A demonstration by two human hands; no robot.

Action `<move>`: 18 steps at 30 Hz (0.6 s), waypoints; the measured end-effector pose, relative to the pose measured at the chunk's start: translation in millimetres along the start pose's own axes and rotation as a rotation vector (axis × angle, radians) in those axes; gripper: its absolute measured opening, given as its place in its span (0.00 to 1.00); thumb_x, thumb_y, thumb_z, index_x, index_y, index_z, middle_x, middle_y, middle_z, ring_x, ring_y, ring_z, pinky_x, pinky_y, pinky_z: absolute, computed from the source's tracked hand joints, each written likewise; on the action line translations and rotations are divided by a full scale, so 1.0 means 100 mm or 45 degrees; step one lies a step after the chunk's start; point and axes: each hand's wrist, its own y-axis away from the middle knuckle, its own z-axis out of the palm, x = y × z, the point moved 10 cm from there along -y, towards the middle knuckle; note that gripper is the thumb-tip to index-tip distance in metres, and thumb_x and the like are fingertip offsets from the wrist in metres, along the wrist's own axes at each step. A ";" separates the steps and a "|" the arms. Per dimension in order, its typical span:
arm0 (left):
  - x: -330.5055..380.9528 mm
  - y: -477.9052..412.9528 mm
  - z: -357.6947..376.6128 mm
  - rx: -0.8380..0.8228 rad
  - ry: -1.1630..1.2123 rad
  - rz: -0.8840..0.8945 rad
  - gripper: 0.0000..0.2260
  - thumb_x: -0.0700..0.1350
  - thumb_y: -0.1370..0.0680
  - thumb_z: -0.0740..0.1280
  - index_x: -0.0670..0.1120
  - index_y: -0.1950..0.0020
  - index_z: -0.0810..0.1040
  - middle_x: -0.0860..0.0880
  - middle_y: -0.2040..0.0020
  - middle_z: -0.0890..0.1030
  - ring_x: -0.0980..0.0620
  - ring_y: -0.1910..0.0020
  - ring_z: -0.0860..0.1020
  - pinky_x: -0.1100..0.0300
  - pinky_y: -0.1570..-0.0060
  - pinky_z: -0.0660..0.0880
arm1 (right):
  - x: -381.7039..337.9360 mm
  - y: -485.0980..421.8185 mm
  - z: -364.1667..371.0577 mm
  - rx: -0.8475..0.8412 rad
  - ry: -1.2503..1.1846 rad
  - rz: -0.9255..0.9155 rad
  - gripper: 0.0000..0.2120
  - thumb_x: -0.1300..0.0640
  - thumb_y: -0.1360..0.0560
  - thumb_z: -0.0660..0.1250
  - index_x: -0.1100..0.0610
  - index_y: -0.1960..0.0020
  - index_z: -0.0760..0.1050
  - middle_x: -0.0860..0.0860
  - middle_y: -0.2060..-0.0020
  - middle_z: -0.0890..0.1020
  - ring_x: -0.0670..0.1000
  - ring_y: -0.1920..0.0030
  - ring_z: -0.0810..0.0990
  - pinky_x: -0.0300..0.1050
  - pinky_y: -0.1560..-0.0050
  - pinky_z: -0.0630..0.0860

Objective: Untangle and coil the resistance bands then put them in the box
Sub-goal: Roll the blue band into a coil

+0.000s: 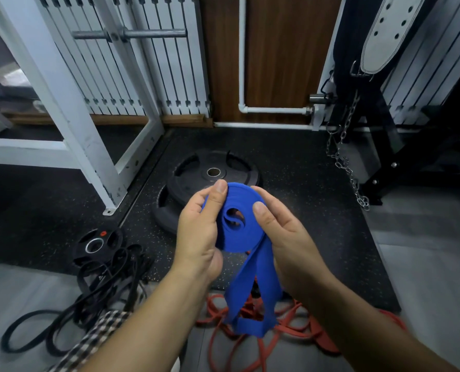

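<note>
Blue resistance band [236, 244], head view: partly wound into a flat coil and held up between both hands, above the large weight plate [215, 159]. Its unwound tail hangs down toward the orange band [322, 339] heaped on the floor. The left hand [199, 237] grasps the coil's left edge with its thumb on the top rim, probably so the turns cannot spring loose. The right hand [285, 234] grasps the right edge with its thumb on the outer turn, seemingly to feed the tail. Black bands [102, 285] lie tangled at left. No box is in view.
</note>
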 end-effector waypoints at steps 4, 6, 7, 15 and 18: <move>-0.09 0.00 0.08 -0.088 -0.052 -0.104 0.08 0.48 0.25 0.64 0.43 0.57 0.76 0.49 0.67 0.81 0.55 0.68 0.79 0.64 0.68 0.77 | -0.12 -0.02 -0.10 -0.008 0.231 -0.043 0.11 0.60 0.23 0.60 0.51 0.43 0.74 0.52 0.47 0.82 0.49 0.46 0.80 0.42 0.43 0.77; -0.01 -0.04 0.11 -0.193 -0.261 -0.110 0.10 0.52 0.31 0.67 0.46 0.59 0.75 0.51 0.67 0.80 0.57 0.70 0.77 0.66 0.71 0.73 | -0.17 -0.05 -0.13 -0.058 0.371 -0.046 0.12 0.60 0.22 0.59 0.51 0.41 0.73 0.51 0.46 0.81 0.47 0.46 0.80 0.41 0.43 0.76; 0.03 -0.06 0.12 -0.247 -0.413 -0.079 0.12 0.54 0.34 0.67 0.47 0.58 0.75 0.52 0.65 0.79 0.58 0.70 0.76 0.68 0.72 0.72 | -0.18 -0.07 -0.14 -0.093 0.454 -0.043 0.13 0.61 0.22 0.59 0.51 0.40 0.72 0.50 0.45 0.81 0.46 0.45 0.79 0.40 0.43 0.76; 0.03 -0.07 0.23 -0.315 -0.575 0.152 0.04 0.41 0.27 0.69 0.46 0.53 0.77 0.50 0.59 0.79 0.55 0.60 0.76 0.65 0.61 0.74 | -0.17 -0.06 -0.14 -0.083 0.495 -0.062 0.17 0.59 0.24 0.61 0.52 0.36 0.68 0.46 0.46 0.79 0.37 0.48 0.79 0.31 0.50 0.75; 0.07 -0.05 0.19 -0.199 -0.422 0.192 0.04 0.40 0.27 0.69 0.47 0.54 0.77 0.50 0.59 0.80 0.57 0.61 0.77 0.65 0.61 0.74 | -0.23 -0.06 -0.13 -0.038 0.518 -0.106 0.21 0.49 0.29 0.62 0.49 0.36 0.68 0.49 0.42 0.78 0.43 0.43 0.78 0.40 0.42 0.75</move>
